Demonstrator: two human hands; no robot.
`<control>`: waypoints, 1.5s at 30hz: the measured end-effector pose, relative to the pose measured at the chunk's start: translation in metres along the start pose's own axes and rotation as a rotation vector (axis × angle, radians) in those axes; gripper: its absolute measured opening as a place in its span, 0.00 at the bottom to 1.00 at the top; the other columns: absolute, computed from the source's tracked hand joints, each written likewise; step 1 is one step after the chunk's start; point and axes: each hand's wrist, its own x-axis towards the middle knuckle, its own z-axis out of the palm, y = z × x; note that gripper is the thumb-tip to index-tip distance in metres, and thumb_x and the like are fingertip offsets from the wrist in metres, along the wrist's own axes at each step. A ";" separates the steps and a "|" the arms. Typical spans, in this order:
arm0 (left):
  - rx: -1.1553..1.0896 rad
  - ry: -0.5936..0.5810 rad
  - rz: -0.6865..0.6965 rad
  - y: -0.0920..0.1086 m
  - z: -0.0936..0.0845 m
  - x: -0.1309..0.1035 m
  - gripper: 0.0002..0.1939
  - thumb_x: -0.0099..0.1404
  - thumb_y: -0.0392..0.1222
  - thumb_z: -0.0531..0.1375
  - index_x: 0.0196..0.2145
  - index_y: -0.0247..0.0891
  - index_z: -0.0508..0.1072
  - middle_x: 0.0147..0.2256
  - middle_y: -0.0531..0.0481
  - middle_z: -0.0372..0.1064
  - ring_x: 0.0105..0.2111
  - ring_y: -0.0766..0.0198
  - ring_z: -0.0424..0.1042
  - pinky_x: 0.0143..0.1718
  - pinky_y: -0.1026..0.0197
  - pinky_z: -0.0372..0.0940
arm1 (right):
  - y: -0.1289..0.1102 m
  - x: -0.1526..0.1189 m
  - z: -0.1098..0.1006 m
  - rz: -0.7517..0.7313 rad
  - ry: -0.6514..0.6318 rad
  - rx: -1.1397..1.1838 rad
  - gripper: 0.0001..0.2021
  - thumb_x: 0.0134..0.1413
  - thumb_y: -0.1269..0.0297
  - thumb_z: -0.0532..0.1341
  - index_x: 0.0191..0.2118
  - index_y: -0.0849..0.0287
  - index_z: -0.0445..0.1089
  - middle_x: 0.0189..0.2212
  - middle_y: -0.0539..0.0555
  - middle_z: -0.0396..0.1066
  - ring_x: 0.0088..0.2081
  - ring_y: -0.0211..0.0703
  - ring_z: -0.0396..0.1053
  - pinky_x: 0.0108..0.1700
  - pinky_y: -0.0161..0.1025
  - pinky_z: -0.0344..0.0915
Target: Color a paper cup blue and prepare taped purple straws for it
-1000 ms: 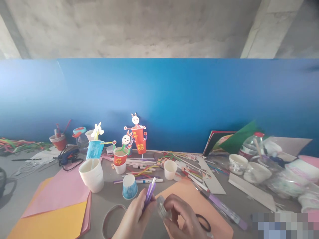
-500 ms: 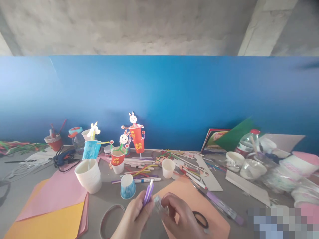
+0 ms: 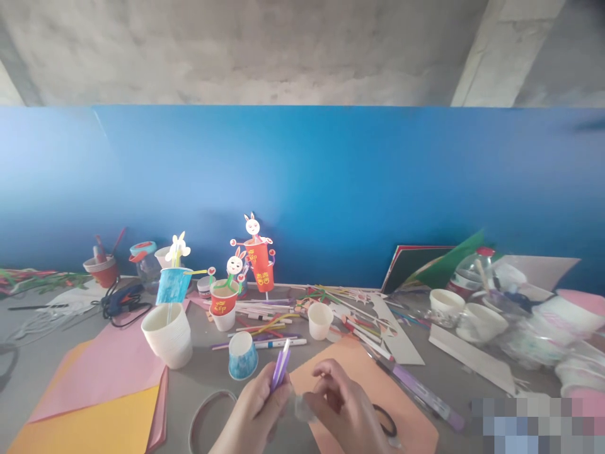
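Note:
My left hand (image 3: pixel 259 407) is closed round purple and white sticks (image 3: pixel 281 364) that point upward, low in the middle of the view. Just to its right, my right hand (image 3: pixel 343 410) has its fingers bent together at a small clear, crumpled piece (image 3: pixel 303 408), perhaps tape or film. That piece lies between the two hands, and its edges are blurred. Under my right hand is an orange sheet (image 3: pixel 411 403), with a black ring-like handle (image 3: pixel 385 421) beside the palm. A blue-painted paper cup (image 3: pixel 242 356) stands upside down beyond my left hand.
White stacked cups (image 3: pixel 167 337) stand at the left, near pink and yellow sheets (image 3: pixel 94 422). Behind are rabbit-topped red cups (image 3: pixel 223 299), scattered markers (image 3: pixel 281 343) and a small white cup (image 3: pixel 320 320). Bagged cups (image 3: pixel 529 340) crowd the right, beyond a purple pen (image 3: pixel 425 394).
My right hand's fingers have shifted and curled up a little, and the clear piece has changed shape between the hands. The green sheet at the back right has moved, uncovering a dark surface.

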 end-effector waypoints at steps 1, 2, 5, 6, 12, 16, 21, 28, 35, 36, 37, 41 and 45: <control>-0.004 -0.002 -0.004 0.000 0.000 0.000 0.24 0.60 0.66 0.59 0.32 0.40 0.65 0.20 0.64 0.47 0.17 0.74 0.41 0.16 0.68 0.40 | -0.001 0.000 -0.001 -0.013 0.008 -0.017 0.13 0.58 0.51 0.60 0.43 0.52 0.67 0.26 0.45 0.68 0.25 0.38 0.59 0.29 0.33 0.56; -0.009 -0.007 -0.009 0.000 0.000 0.000 0.24 0.60 0.66 0.59 0.32 0.40 0.65 0.20 0.64 0.47 0.17 0.74 0.41 0.16 0.68 0.39 | -0.002 0.000 -0.002 -0.019 0.010 -0.028 0.12 0.58 0.52 0.60 0.42 0.52 0.69 0.28 0.46 0.69 0.26 0.38 0.61 0.30 0.33 0.57; -0.034 -0.035 -0.031 0.002 0.000 -0.001 0.25 0.59 0.66 0.60 0.33 0.40 0.65 0.20 0.64 0.47 0.16 0.74 0.40 0.15 0.68 0.39 | -0.006 -0.001 -0.001 -0.005 -0.034 0.002 0.11 0.54 0.59 0.61 0.42 0.52 0.75 0.29 0.49 0.70 0.30 0.42 0.65 0.34 0.35 0.61; -0.046 -0.053 -0.040 0.002 -0.001 -0.001 0.25 0.59 0.66 0.60 0.33 0.40 0.65 0.19 0.64 0.47 0.16 0.74 0.40 0.15 0.68 0.38 | -0.006 -0.001 -0.001 -0.003 -0.048 0.014 0.12 0.53 0.60 0.61 0.42 0.52 0.76 0.28 0.49 0.70 0.31 0.43 0.66 0.36 0.36 0.62; -0.097 -0.141 -0.076 0.005 -0.003 -0.003 0.27 0.57 0.68 0.62 0.32 0.41 0.63 0.20 0.64 0.47 0.17 0.74 0.41 0.16 0.68 0.37 | -0.008 -0.001 -0.001 0.006 -0.090 0.089 0.09 0.50 0.64 0.60 0.35 0.55 0.77 0.25 0.48 0.67 0.32 0.44 0.66 0.38 0.38 0.61; -0.142 -0.143 -0.087 0.002 -0.004 -0.002 0.26 0.57 0.67 0.62 0.32 0.41 0.63 0.19 0.65 0.48 0.16 0.75 0.40 0.16 0.67 0.37 | -0.009 0.001 -0.001 -0.009 -0.069 0.193 0.05 0.47 0.65 0.58 0.28 0.57 0.71 0.24 0.48 0.65 0.29 0.41 0.63 0.33 0.37 0.59; -0.274 -0.200 -0.118 -0.005 -0.003 0.001 0.25 0.57 0.64 0.65 0.32 0.41 0.63 0.17 0.66 0.47 0.16 0.74 0.38 0.16 0.67 0.38 | -0.010 0.001 -0.004 -0.031 -0.024 0.183 0.03 0.46 0.68 0.58 0.24 0.56 0.67 0.22 0.46 0.62 0.26 0.38 0.58 0.31 0.35 0.56; -0.506 -0.200 -0.204 -0.005 0.001 0.005 0.25 0.54 0.60 0.69 0.37 0.36 0.73 0.18 0.62 0.55 0.15 0.76 0.42 0.16 0.68 0.43 | -0.007 0.000 -0.025 -0.153 0.029 0.063 0.09 0.55 0.62 0.58 0.26 0.56 0.66 0.24 0.47 0.62 0.28 0.40 0.60 0.32 0.36 0.57; -0.567 -0.201 -0.204 -0.015 0.006 0.010 0.23 0.53 0.59 0.70 0.35 0.37 0.72 0.18 0.60 0.61 0.12 0.74 0.53 0.14 0.68 0.53 | -0.011 0.000 -0.031 -0.286 0.054 -0.129 0.10 0.56 0.67 0.57 0.24 0.55 0.64 0.23 0.47 0.57 0.28 0.41 0.61 0.30 0.35 0.55; -0.558 -0.196 -0.188 -0.017 0.007 0.011 0.24 0.54 0.59 0.69 0.36 0.37 0.72 0.18 0.58 0.64 0.12 0.73 0.58 0.15 0.67 0.55 | -0.011 0.001 -0.033 -0.318 0.060 -0.173 0.10 0.57 0.68 0.57 0.24 0.55 0.63 0.22 0.47 0.56 0.28 0.41 0.60 0.30 0.36 0.55; -0.553 -0.192 -0.174 -0.019 0.007 0.012 0.24 0.54 0.60 0.68 0.36 0.37 0.72 0.19 0.56 0.67 0.13 0.70 0.63 0.16 0.66 0.57 | -0.011 0.001 -0.034 -0.350 0.059 -0.218 0.11 0.58 0.68 0.56 0.24 0.55 0.62 0.22 0.46 0.56 0.28 0.41 0.60 0.31 0.36 0.55; -0.575 -0.173 -0.154 -0.021 0.007 0.014 0.23 0.57 0.58 0.68 0.37 0.35 0.72 0.25 0.48 0.76 0.20 0.63 0.74 0.22 0.65 0.62 | -0.010 0.000 -0.042 -0.448 0.035 -0.349 0.12 0.59 0.70 0.57 0.24 0.56 0.59 0.22 0.46 0.55 0.29 0.40 0.60 0.33 0.36 0.55; -0.599 -0.144 -0.161 -0.019 0.005 0.014 0.22 0.56 0.57 0.69 0.33 0.35 0.71 0.25 0.48 0.76 0.19 0.65 0.72 0.24 0.63 0.65 | -0.018 -0.003 -0.049 -0.506 0.036 -0.361 0.11 0.61 0.70 0.57 0.26 0.56 0.64 0.22 0.46 0.56 0.29 0.40 0.60 0.32 0.36 0.55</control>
